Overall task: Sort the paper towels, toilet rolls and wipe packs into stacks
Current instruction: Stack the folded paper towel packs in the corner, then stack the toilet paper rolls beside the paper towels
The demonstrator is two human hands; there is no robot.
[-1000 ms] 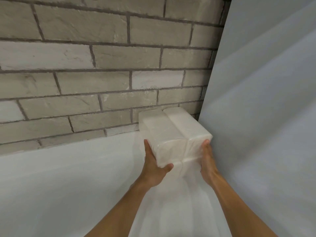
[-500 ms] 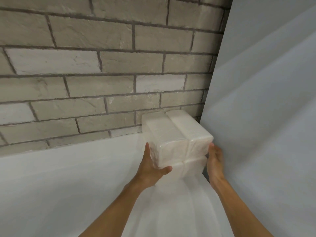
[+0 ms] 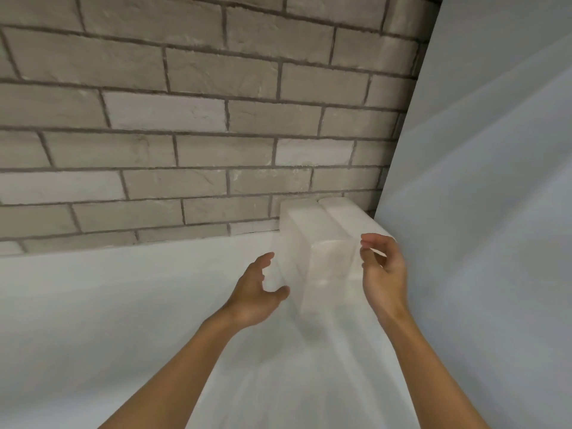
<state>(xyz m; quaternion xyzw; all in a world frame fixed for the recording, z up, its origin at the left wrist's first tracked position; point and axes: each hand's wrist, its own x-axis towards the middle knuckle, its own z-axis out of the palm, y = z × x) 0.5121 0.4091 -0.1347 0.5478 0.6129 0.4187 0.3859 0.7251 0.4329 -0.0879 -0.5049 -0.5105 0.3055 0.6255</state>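
A stack of white plastic-wrapped paper packs (image 3: 322, 243) stands in the corner where the brick wall meets the right panel, two packs side by side on top of lower ones. My left hand (image 3: 257, 292) hovers just left of the stack, fingers spread and relaxed, touching nothing. In front of the stack's right side is my right hand (image 3: 382, 270), with loosely curled fingers and nothing in it. It hides part of the right packs.
The stack sits on a white surface (image 3: 123, 305) that runs left along a grey brick wall (image 3: 198, 125). A plain pale panel (image 3: 483, 212) closes off the right side, close to my right hand.
Both hands have let go of the stack's sides and drawn back a little toward me. The stack stays in the corner. The view has shifted so the stack sits further right.
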